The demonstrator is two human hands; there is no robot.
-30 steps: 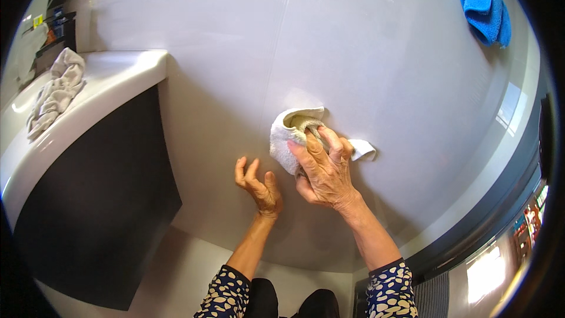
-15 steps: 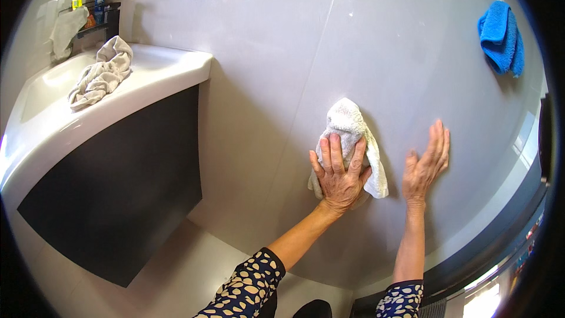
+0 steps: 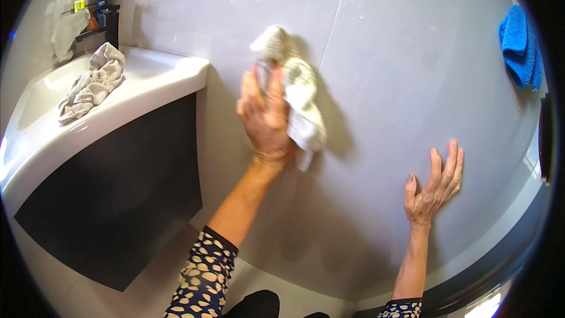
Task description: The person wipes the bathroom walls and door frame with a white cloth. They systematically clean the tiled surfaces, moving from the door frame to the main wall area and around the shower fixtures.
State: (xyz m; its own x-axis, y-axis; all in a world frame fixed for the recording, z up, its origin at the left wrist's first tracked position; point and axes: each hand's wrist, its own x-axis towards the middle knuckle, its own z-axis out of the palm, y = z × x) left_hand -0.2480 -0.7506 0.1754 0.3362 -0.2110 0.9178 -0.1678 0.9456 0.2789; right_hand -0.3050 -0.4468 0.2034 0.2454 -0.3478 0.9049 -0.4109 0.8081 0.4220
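Note:
My left hand (image 3: 265,115) presses a white terry cloth (image 3: 300,91) against the grey wall, to the right of the sink and higher than its rim. Its fingers are slightly smeared by motion, and the cloth bunches and hangs down on their right side. Farther right, my right hand (image 3: 434,191) lies open on the same wall (image 3: 382,94), fingers spread and holding nothing.
A white sink (image 3: 170,62) over a dark cabinet (image 3: 129,182) stands at the left, with a crumpled beige cloth (image 3: 97,82) on its edge. At the upper right hangs a blue towel (image 3: 521,47). A small dark rack (image 3: 109,23) holds items behind the sink.
My left hand has swept the white cloth up and to the left along the wall. My right hand has shifted slightly right and down, now resting still with its fingers apart.

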